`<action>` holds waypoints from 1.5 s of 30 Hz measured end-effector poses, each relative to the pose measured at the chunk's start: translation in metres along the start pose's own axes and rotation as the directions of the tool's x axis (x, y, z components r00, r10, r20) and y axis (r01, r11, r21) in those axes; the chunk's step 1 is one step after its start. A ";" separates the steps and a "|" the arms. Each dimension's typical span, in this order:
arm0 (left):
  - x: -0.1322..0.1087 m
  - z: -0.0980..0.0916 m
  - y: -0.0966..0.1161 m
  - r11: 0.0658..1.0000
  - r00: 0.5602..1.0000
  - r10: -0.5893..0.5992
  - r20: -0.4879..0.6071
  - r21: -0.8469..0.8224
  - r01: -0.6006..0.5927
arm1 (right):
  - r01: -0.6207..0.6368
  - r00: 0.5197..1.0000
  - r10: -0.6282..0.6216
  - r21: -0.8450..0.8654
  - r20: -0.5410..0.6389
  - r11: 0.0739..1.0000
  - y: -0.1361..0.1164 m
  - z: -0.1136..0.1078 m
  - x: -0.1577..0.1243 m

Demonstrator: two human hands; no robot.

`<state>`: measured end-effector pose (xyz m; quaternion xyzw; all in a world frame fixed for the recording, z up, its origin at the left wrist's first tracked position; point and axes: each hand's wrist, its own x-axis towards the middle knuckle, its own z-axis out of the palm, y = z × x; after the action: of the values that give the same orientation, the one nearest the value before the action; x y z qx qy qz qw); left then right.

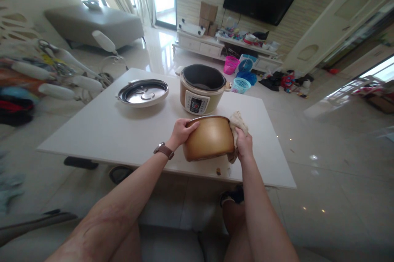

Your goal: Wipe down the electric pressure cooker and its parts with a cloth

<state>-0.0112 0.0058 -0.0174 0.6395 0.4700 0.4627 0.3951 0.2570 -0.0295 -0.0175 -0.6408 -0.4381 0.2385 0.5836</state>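
A gold inner pot [209, 138] is tipped toward me at the near edge of the white table [101, 131]. My left hand [181, 131] grips its left rim, fingers curled over the edge. My right hand [244, 143] presses a beige cloth [237, 121] against the pot's right side, fingers closed on the cloth. Just behind the pot stands the rice cooker body [201, 89], empty and open. Its lid [142, 92] lies upside down to the left on the table.
A drying rack with white handles and scissors [58, 73] stands left of the table. Coloured baskets [235, 73] sit on the glossy floor beyond. A TV unit [227, 44] and a grey sofa [95, 24] are at the back. Small crumbs [218, 170] lie near the table's front edge.
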 end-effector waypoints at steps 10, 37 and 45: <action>-0.005 0.004 -0.016 1.000 1.000 0.027 0.015 -0.012 -0.027 | -0.091 0.993 0.088 -0.032 -0.084 0.995 -0.010 -0.005 -0.003; -0.004 0.008 -0.007 1.000 0.999 0.014 -0.047 -0.020 -0.015 | 0.135 0.990 -0.134 -0.031 0.045 0.990 -0.026 0.000 -0.019; -0.014 0.014 -0.035 0.998 0.998 0.023 -0.052 -0.053 -0.026 | -0.091 0.990 0.085 -0.046 -0.117 0.995 -0.013 -0.011 -0.005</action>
<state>-0.0076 -0.0001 -0.0569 0.6223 0.4597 0.4962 0.3940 0.2595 -0.0402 -0.0039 -0.6869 -0.3811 0.2157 0.5799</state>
